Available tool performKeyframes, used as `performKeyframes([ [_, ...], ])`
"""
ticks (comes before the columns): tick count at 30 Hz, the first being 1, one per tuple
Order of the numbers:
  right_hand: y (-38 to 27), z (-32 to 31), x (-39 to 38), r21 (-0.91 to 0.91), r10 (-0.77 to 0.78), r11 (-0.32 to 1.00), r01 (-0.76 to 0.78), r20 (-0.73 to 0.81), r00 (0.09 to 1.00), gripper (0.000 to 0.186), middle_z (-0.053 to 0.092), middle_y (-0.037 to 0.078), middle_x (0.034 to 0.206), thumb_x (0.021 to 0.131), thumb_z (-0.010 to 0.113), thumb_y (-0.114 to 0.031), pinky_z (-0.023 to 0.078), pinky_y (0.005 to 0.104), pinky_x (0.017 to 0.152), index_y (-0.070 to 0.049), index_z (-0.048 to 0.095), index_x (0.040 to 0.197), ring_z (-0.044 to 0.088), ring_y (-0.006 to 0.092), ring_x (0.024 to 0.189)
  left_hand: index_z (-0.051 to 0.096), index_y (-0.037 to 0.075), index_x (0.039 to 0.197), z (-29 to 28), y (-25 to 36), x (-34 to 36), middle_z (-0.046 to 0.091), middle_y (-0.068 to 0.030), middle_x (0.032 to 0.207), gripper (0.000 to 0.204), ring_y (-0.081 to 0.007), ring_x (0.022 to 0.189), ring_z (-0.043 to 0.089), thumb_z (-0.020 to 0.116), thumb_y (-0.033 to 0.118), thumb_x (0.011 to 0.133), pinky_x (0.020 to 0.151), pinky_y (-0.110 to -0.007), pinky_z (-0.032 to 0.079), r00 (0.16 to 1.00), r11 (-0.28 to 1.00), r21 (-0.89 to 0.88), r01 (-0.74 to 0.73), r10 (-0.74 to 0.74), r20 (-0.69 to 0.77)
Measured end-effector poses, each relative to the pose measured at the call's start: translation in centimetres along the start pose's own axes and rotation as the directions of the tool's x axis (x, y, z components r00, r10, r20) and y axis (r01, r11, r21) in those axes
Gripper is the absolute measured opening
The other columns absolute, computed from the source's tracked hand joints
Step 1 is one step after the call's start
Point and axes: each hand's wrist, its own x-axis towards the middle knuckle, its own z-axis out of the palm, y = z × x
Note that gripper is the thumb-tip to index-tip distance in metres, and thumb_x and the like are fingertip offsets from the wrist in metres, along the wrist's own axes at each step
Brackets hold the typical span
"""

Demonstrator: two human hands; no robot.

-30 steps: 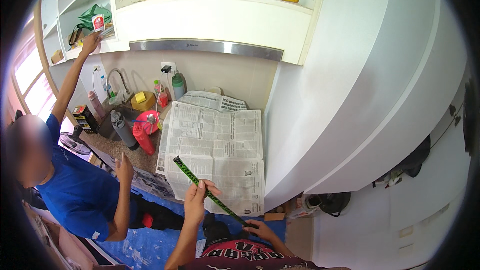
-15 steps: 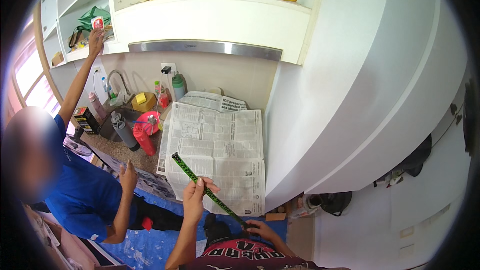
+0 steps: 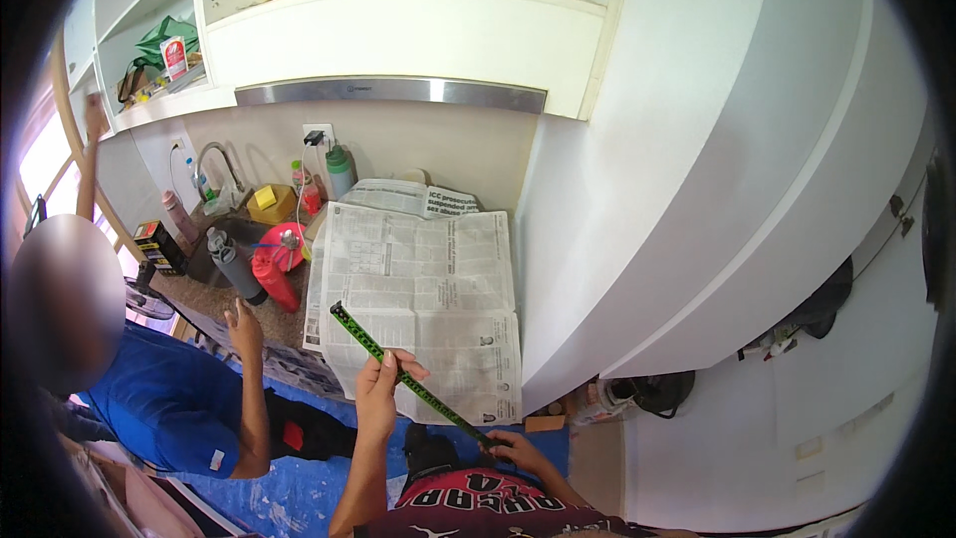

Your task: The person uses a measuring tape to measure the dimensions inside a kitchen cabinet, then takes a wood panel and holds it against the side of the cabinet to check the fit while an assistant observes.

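Note:
A green tape measure blade [image 3: 435, 401] with black markings runs slanting across the front of my body. My left hand [image 3: 378, 386] pinches it partway along, and its free end sticks out up and to the left over the newspaper. At the lower end, close to my dark red shirt, my right hand [image 3: 513, 446] is closed around the tape measure; the case itself is mostly hidden in my fingers. Newspaper sheets [image 3: 468, 279] lie spread over the counter just beyond my hands.
A co-worker in a blue shirt [image 3: 169, 403] stands at my left. Bottles, including a red bottle [image 3: 275, 283], stand by the sink [image 3: 214, 264]. Open shelves and a range hood [image 3: 388, 91] hang above. A white wall [image 3: 677, 169] rises on the right; blue sheeting [image 3: 289, 478] covers the floor.
The co-worker's raised hand has left the red-and-white box on the shelf and moved left and down. My hands keep the same hold on the tape measure; my view has shifted slightly.

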Motion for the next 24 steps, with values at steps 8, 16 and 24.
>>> performKeyframes([
  [8, -1.5, 0.1, 0.8, 0.02, 0.104, 0.994, -0.103, -0.055, 0.993, 0.032, 0.072, 0.003, 0.118, 0.1, 0.067, -0.009, 0.049, 0.0288, 0.1, 0.0, 0.067, 0.131, 0.064, 0.0135, 0.11, 0.067, -0.002, 0.112, -0.1, 0.3, 1.7, 0.075, -0.0124, 0.093, 0.041, -0.0207, 0.09, 0.071, 0.047, 0.034, 0.115, 0.089, -0.035, 0.052, 0.999, 1.0, -0.003, -0.027, 0.027, 0.045],
  [16, -1.5, 0.2, 2.3, 0.044, -0.011, 0.999, 0.013, -0.042, 0.999, 0.049, 0.071, 0.006, 0.123, 0.099, 0.068, -0.006, 0.05, 0.0274, 0.093, -0.005, 0.057, 0.147, 0.065, 0.0138, 0.109, 0.067, -0.003, 0.113, -0.6, 1.0, 2.3, 0.076, -0.0147, 0.095, 0.042, -0.0216, 0.09, 0.071, 0.046, 0.034, 0.115, 0.088, -0.036, 0.054, 0.998, 0.999, -0.025, -0.039, 0.041, 0.053],
  [24, -1.2, 0.6, 3.5, 0.071, 0.003, 0.997, 0.005, -0.118, 0.993, 0.048, 0.072, 0.007, 0.12, 0.099, 0.067, -0.005, 0.052, 0.0274, 0.09, -0.005, 0.057, 0.146, 0.066, 0.015, 0.104, 0.066, 0.0, 0.109, 0.2, 1.8, 4.4, 0.075, -0.0137, 0.091, 0.04, -0.0205, 0.084, 0.069, 0.046, 0.034, 0.115, 0.083, -0.034, 0.051, 0.996, 0.998, -0.049, -0.026, 0.03, 0.081],
])
